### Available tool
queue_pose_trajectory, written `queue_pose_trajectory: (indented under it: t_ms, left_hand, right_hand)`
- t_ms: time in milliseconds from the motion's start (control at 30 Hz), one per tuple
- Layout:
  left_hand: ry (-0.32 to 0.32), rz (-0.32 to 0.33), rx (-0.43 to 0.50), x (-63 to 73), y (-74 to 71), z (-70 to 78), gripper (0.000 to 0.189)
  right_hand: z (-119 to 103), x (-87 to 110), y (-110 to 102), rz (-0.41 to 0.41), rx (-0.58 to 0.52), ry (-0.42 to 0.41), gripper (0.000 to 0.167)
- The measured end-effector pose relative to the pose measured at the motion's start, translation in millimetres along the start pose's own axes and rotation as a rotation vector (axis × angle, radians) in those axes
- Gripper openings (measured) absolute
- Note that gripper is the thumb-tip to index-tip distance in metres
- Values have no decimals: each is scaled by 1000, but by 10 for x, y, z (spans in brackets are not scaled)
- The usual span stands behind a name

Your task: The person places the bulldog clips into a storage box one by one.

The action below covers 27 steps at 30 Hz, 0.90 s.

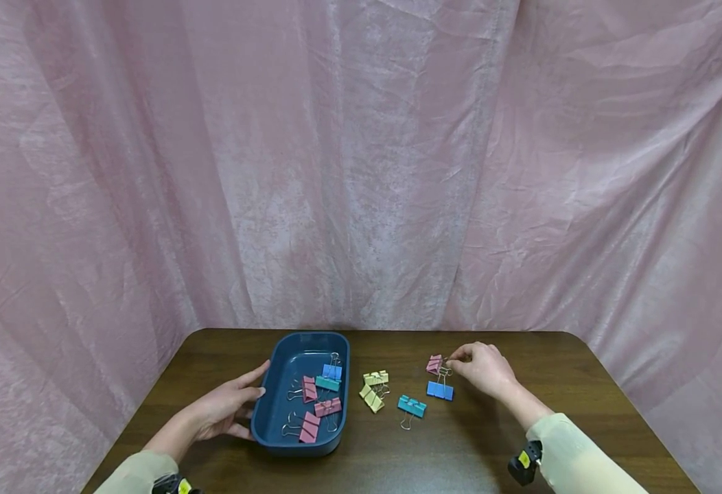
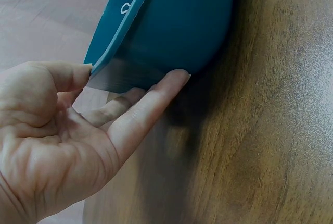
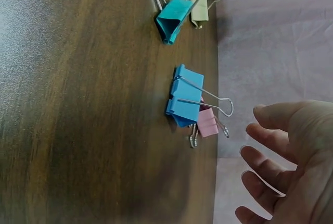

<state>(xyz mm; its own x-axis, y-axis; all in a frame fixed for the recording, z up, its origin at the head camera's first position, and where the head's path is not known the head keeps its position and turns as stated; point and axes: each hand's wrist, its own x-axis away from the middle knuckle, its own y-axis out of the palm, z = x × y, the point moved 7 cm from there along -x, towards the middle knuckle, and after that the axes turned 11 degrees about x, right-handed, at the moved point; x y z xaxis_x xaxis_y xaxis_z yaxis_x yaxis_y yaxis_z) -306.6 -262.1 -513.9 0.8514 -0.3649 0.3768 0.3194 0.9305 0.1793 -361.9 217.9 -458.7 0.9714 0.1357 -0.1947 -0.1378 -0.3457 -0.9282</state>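
My left hand [image 1: 222,409] lies against the left side of a dark blue plastic bin [image 1: 299,450]. In the left wrist view its thumb tip meets the rim, and its extended fingers [image 2: 148,114] touch the outer wall. My right hand [image 1: 486,370] hovers at the wire handles of a pink binder clip [image 1: 434,364] and a blue binder clip [image 1: 440,391]. These two clips lie close together, overlapping in the right wrist view. There the right hand's fingers [image 3: 264,164] are loosely bent, with nothing between them and the thumb.
Inside the bin are pink binder clips [image 1: 309,428], a blue clip [image 1: 332,372] and a teal clip [image 1: 327,383]. Two yellow clips [image 1: 371,399] and another teal clip [image 1: 412,406] lie between bin and right hand. A pink curtain [image 1: 361,171] hangs behind the wooden table [image 1: 398,460].
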Motion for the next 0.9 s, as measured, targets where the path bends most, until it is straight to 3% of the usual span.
queue_pose_trajectory:
  t_ms: [400, 900]
  left_hand:
    - [0, 11, -1, 0, 1, -1, 68]
    - [-2, 7, 5, -2, 2, -2, 68]
  right_hand:
    - [64, 22, 137, -68, -104, 64, 10]
    - [56, 20, 199, -100, -129, 79, 8]
